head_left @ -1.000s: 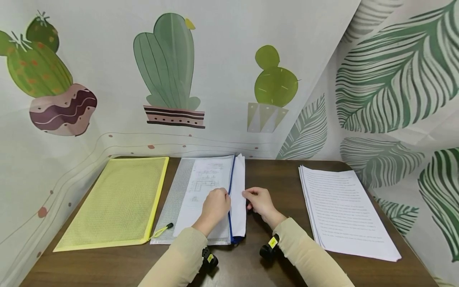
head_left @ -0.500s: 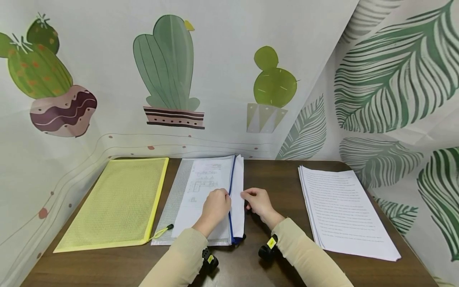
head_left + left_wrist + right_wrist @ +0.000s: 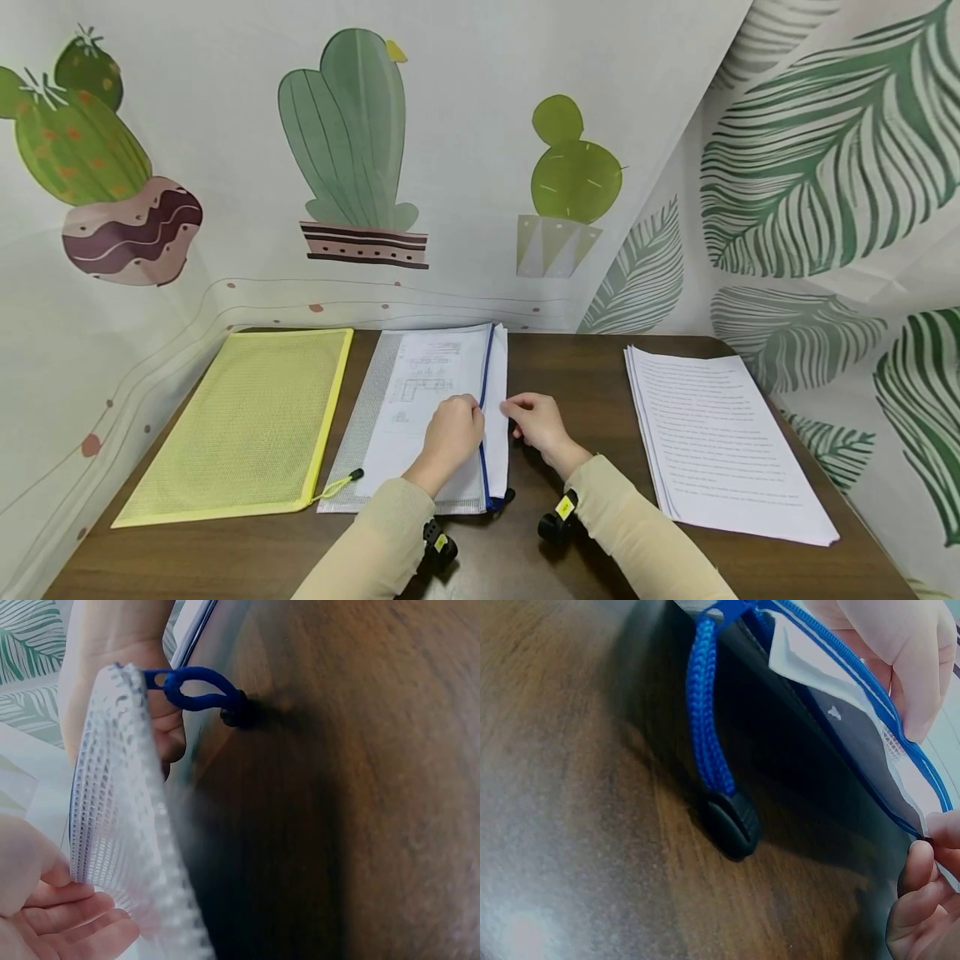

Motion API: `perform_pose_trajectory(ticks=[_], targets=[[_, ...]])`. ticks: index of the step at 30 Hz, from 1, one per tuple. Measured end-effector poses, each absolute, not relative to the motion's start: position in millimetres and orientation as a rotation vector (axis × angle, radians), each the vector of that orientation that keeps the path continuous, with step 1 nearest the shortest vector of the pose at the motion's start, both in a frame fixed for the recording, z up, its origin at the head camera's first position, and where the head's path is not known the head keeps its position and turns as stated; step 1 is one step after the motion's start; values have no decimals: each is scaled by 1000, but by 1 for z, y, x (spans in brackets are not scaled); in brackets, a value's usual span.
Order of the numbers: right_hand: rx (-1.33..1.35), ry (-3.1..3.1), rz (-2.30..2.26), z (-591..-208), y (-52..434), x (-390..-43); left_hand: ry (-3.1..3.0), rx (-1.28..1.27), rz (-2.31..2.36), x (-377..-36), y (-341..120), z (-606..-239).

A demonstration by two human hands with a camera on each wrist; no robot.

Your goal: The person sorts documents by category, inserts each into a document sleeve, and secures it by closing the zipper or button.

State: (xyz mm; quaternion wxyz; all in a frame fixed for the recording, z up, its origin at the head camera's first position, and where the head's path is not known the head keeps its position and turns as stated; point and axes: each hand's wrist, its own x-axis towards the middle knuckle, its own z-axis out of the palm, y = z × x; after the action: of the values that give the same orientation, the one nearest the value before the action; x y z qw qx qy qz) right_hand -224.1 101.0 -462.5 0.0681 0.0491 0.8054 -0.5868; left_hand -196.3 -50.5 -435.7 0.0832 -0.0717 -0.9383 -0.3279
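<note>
A clear mesh pouch point(image 3: 375, 417) with a blue zipper lies in the middle of the table, with white sheets point(image 3: 498, 392) partly inside it. My left hand point(image 3: 459, 423) pinches the pouch's upper flap point(image 3: 124, 825) at the zipper edge and holds it lifted. My right hand point(image 3: 525, 415) has curled fingers on the sheets' right edge, which sticks out past the zipper. The blue pull cord point(image 3: 709, 727) with its black toggle point(image 3: 731, 821) lies on the wood at the pouch's near corner. The white sheet point(image 3: 817, 667) shows inside the mouth.
A yellow mesh pouch point(image 3: 247, 417) lies flat at the left. A stack of printed paper point(image 3: 720, 442) sits at the right. The dark wooden table point(image 3: 577, 375) is boxed in by printed cloth walls behind and on both sides.
The protruding edge of the sheets has slid a little left, deeper into the clear pouch, and my right hand has followed it. The left hand has kept its hold.
</note>
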Motion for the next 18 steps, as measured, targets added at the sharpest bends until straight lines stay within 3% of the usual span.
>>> perform_pose_trajectory(ticks=[18], targets=[[137,2435,-1754,-468,98,-226,-2794,-221,-957,-195,-49,-436]])
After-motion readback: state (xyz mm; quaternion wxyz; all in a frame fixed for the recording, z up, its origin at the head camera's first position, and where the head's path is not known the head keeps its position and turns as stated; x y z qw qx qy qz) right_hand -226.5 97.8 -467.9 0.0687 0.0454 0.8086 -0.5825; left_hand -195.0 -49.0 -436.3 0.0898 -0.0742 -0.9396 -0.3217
